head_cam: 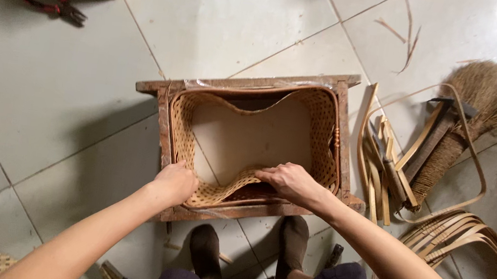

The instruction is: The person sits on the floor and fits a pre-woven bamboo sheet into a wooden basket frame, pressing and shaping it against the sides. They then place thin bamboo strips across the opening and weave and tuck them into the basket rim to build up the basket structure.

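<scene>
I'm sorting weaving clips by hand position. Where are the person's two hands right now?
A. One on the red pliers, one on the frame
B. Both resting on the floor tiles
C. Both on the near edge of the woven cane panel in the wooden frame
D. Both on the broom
C: the left hand and right hand both press on the near edge of the woven cane panel set in the wooden frame.

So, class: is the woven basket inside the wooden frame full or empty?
Empty. The woven basket, which sits in the wooden frame, shows only its bare pale bottom. Both hands, left and right, press its near rim.
</scene>
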